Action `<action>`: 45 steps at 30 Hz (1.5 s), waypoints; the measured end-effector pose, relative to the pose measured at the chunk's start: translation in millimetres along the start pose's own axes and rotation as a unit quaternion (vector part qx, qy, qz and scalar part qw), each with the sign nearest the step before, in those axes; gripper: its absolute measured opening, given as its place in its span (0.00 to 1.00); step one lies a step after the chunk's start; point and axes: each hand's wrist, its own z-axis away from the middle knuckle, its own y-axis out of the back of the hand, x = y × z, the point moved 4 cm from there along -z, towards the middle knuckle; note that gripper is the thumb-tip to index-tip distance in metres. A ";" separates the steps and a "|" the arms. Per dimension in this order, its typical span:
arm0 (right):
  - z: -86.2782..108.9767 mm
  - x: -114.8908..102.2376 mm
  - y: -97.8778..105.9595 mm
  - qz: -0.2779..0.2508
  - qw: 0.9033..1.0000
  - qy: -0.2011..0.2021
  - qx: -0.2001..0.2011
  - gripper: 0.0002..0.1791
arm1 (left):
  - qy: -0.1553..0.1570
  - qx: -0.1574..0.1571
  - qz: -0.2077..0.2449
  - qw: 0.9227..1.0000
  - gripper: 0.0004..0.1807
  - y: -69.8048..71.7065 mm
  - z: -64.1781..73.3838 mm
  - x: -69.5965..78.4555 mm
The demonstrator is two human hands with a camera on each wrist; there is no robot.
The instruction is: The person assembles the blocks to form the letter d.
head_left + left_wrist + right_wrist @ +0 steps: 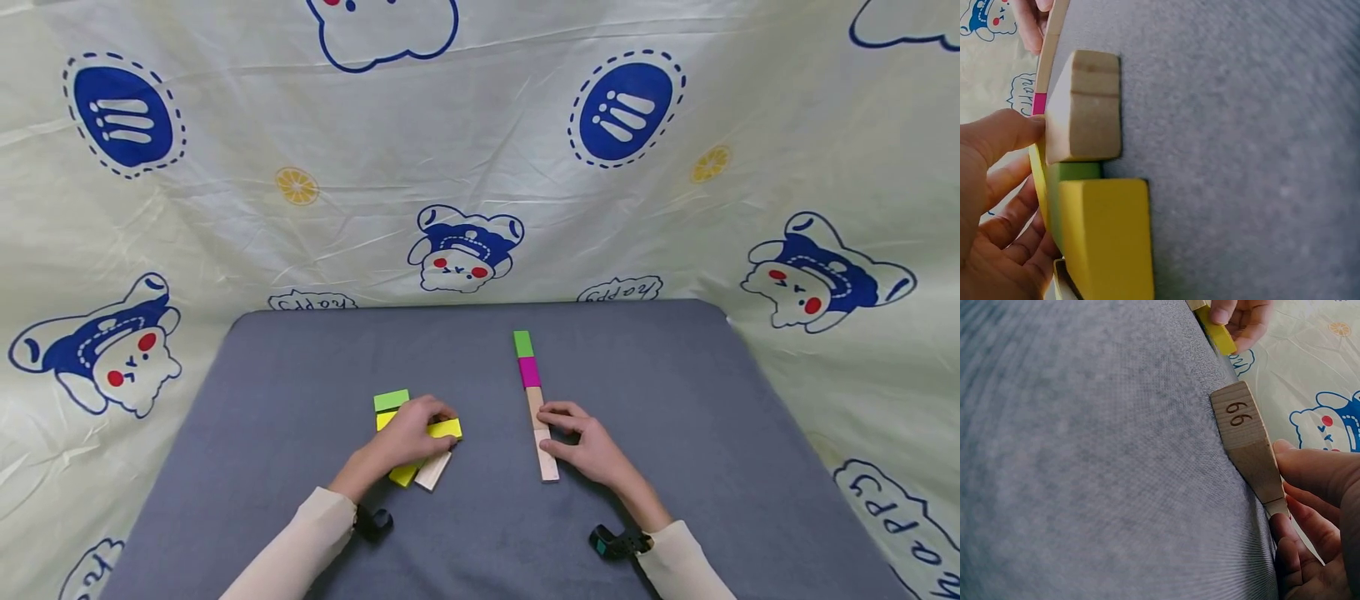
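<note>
My left hand (408,433) pinches a yellow wooden block (446,429) between thumb and fingers, above a small pile. In that pile are a light green block (392,401), another yellow block (403,475) and a plain wooden block (433,471); the hand hides part of it. To the right, a straight row lies end to end: a green block (522,343), a magenta block (529,372) and two plain blocks, the nearer one (547,462) marked "66" in the right wrist view. Thumb and fingertips of my right hand (592,446) touch the plain blocks from the right side.
A grey cloth-covered table (300,358) carries the blocks. Behind it hangs a pale printed sheet (495,125) with cartoon figures. A black wrist camera (372,525) sits on the left wrist, another (617,543) on the right.
</note>
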 end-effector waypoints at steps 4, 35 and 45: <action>0.3 -0.4 0.0 -0.003 1.000 -0.004 0.000 0.24 | -0.002 0.001 0.003 1.000 0.17 -0.8 -1.3 -0.7; 1.0 0.4 -0.1 -0.003 1.000 -0.014 0.001 0.24 | 0.008 0.027 0.026 0.999 0.15 3.9 -17.6 12.5; 1.0 -1.1 0.8 0.005 1.000 -0.020 0.002 0.23 | -0.002 0.045 0.026 0.999 0.16 -2.0 -48.5 20.7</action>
